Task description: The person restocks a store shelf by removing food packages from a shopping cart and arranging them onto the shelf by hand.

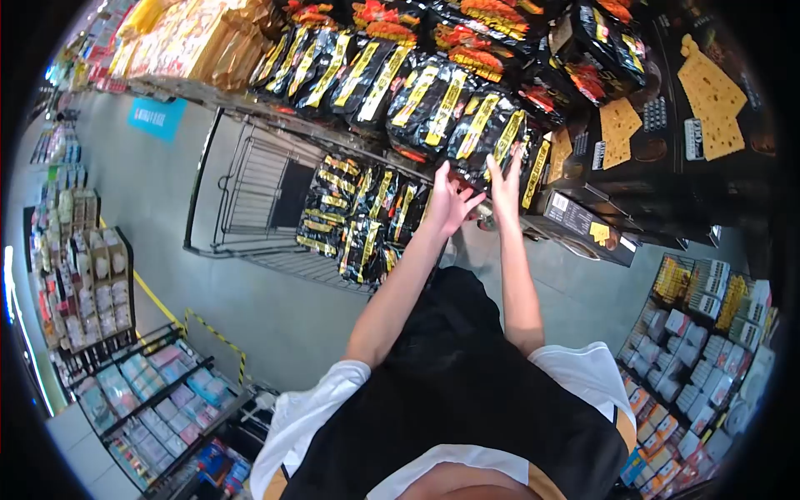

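Apparently in a shop aisle, seen from above through a round wide-angle lens, a person reaches both bare hands toward a black pack [490,135] with yellow bands, at the near edge of a display. The pack lies just beyond the hands, away from the body. Its bands slant forward and to the right; its full length is hard to judge. The right hand [507,190] is nearer, its straight, parted fingers against the pack's near side; whether it grips cannot be told. The left hand [451,204] is beside the near left corner, palm partly showing and fingers spread, with nothing visible in it.

To the left of the hands is a wire shopping cart [202,177]. Its side nearer the hands holds many similar black-and-yellow bags [371,208], packed closely together; a dark panel [290,196] sits beside them, and bare wire shows farther left. Beyond the hands, the display continues as a row of more packs [310,68], with red-and-orange pictures on some behind. To the right stand large dark boxes [708,108] printed with crackers, and a smaller carton [583,223] lies lower, near the right hand.

Farther out, a rack of small goods [683,333] fills the lower right, and a low tiered rack [158,400] of pastel packets the lower left.
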{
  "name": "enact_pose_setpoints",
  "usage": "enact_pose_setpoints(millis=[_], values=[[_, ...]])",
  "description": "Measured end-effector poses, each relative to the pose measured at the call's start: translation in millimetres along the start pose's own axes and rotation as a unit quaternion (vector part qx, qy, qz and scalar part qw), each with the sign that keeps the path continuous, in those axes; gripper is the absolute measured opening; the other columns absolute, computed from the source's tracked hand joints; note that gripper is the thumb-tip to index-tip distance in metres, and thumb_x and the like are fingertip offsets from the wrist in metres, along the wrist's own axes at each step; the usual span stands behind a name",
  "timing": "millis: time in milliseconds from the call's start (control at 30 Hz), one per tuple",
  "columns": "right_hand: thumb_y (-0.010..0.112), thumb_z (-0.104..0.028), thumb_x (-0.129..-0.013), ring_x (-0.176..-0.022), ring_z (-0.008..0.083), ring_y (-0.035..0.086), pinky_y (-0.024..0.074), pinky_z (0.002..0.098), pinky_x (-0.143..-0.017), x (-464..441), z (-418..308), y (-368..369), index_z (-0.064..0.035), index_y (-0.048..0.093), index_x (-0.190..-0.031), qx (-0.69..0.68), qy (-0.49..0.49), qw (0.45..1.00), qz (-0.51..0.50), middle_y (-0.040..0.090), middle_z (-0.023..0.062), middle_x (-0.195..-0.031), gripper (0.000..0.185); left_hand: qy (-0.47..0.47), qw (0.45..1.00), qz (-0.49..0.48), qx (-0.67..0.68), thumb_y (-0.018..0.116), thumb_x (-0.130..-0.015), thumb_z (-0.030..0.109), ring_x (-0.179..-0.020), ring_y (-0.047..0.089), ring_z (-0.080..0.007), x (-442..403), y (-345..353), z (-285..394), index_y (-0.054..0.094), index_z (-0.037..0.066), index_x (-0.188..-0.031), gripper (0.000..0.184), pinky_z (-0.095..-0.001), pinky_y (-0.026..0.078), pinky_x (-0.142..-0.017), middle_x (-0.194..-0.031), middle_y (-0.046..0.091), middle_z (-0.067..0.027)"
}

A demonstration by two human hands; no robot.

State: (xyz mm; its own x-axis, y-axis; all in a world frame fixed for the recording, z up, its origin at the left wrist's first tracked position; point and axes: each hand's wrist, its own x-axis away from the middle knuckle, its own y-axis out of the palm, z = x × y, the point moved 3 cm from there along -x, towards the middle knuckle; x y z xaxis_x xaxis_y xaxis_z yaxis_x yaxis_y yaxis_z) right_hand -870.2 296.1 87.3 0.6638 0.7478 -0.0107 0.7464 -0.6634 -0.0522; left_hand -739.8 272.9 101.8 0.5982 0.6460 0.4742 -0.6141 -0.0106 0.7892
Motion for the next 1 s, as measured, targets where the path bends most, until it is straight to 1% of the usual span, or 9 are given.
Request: enact_pose_setpoints(millis=[133, 233, 367, 433, 500, 567, 633, 733, 1000], values=[[0.065, -0.018, -0.090, -0.131, 0.0195, 0.035, 0.0266, 0.0303, -0.108, -27.2, -0.7, 5.1, 0.0015, 0.023, -0.146, -0.116, 0.023, 0.993, -0.011, 0.035, 0.0137, -0.146, 0.073, 0.001, 1.000, -0.013, -0.014, 0.050, -0.092, 0.050, -0.134, 0.029, -0.0285, -14.0, -19.9, -9.8, 0.028, 0.018, -0.140, 0.062, -0.0567, 0.037, -0.101, -0.141, 0.035, -0.0075], [0.063, -0.020, -0.091, -0.126, 0.0187, 0.040, 0.0289, 0.0300, -0.106, -19.5, -9.0, 3.0, 0.0018, 0.027, -0.144, -0.071, 0.068, 0.995, 0.008, 0.041, 0.0126, -0.141, 0.068, -0.009, 0.989, -0.008, -0.145, 0.048, -0.096, 0.038, -0.133, 0.035, -0.0276, -7.2, -51.3, -8.5, 0.025, 0.015, -0.145, 0.059, -0.0487, 0.040, -0.099, -0.146, 0.036, -0.0092], [0.059, -0.026, -0.094, -0.111, 0.0185, 0.050, 0.0435, 0.0341, -0.092, 15.2, 4.6, -14.7, -0.0012, 0.036, -0.135, -0.048, 0.079, 0.991, 0.100, 0.048, 0.0123, -0.128, 0.053, -0.050, 0.967, -0.016, -0.248, 0.047, -0.097, 0.034, -0.105, 0.062, -0.0203, 49.9, -111.7, 25.5, 0.052, 0.006, -0.127, 0.041, -0.0337, 0.048, -0.087, -0.118, 0.063, -0.0108], [0.058, -0.022, -0.095, -0.091, 0.0152, 0.059, 0.0518, 0.0283, -0.067, 42.2, 30.0, -21.7, -0.0065, 0.046, -0.119, -0.087, 0.009, 0.985, 0.146, 0.058, 0.0093, -0.104, 0.031, 0.010, 0.934, 0.073, -0.350, 0.048, -0.097, 0.033, -0.096, 0.065, -0.0182, 85.4, -164.3, 46.6, 0.056, 0.004, -0.120, 0.037, -0.0318, 0.050, -0.082, -0.108, 0.066, -0.0097], [0.059, -0.021, -0.094, -0.076, 0.0136, 0.061, 0.0512, 0.0260, -0.064, 78.3, 44.2, -17.7, -0.0057, 0.051, -0.108, -0.037, 0.048, 0.991, 0.119, 0.061, 0.0055, -0.087, 0.022, 0.084, 0.874, 0.130, -0.461, 0.051, -0.094, 0.027, -0.092, 0.065, -0.0238, 126.6, -229.3, 69.2, 0.058, 0.005, -0.117, 0.032, -0.0337, 0.050, -0.081, -0.104, 0.067, -0.0114], [0.058, -0.017, -0.094, -0.067, 0.0124, 0.060, 0.0502, 0.0247, -0.064, 113.8, 63.9, 7.4, -0.0056, 0.056, -0.097, 0.026, 0.092, 0.995, 0.025, 0.060, 0.0028, -0.076, 0.012, 0.035, 0.651, 0.216, -0.727, 0.053, -0.089, 0.021, -0.087, 0.065, -0.0304, 167.8, -279.2, 100.1, 0.061, 0.007, -0.111, 0.027, -0.0395, 0.050, -0.080, -0.100, 0.068, -0.0125], [0.057, -0.014, -0.093, -0.069, 0.0140, 0.062, 0.0508, 0.0267, -0.065, 143.0, 76.2, 52.9, -0.0035, 0.058, -0.092, 0.070, 0.111, 0.987, -0.091, 0.063, 0.0050, -0.076, 0.011, 0.068, 0.543, 0.250, -0.799, 0.054, -0.085, 0.018, -0.090, 0.062, -0.0323, 200.5, -306.8, 117.9, 0.064, 0.010, -0.102, 0.021, -0.0483, 0.045, -0.085, -0.097, 0.067, -0.0118], [0.059, -0.013, -0.089, -0.076, 0.0215, 0.066, 0.0521, 0.0318, -0.070, 170.0, 66.4, 131.2, 0.0003, 0.058, -0.093, 0.236, 0.077, 0.939, -0.238, 0.066, 0.0119, -0.084, 0.014, 0.120, 0.493, 0.253, -0.824, 0.057, -0.082, 0.020, -0.094, 0.060, -0.0266, 223.8, -354.8, 124.3, 0.065, 0.011, -0.099, 0.021, -0.0468, 0.036, -0.093, -0.090, 0.068, -0.0067], [0.065, -0.019, -0.082, -0.111, 0.0383, 0.052, 0.0419, 0.0427, -0.094, 194.2, 119.8, 231.0, -0.0009, 0.051, -0.120, 0.446, -0.024, 0.815, -0.369, 0.056, 0.0226, -0.116, 0.045, 0.095, 0.550, 0.187, -0.808, 0.055, -0.084, 0.021, -0.095, 0.058, -0.0233, 225.7, -371.4, 126.3, 0.064, 0.011, -0.098, 0.020, -0.0516, 0.027, -0.101, -0.087, 0.067, -0.0051]])
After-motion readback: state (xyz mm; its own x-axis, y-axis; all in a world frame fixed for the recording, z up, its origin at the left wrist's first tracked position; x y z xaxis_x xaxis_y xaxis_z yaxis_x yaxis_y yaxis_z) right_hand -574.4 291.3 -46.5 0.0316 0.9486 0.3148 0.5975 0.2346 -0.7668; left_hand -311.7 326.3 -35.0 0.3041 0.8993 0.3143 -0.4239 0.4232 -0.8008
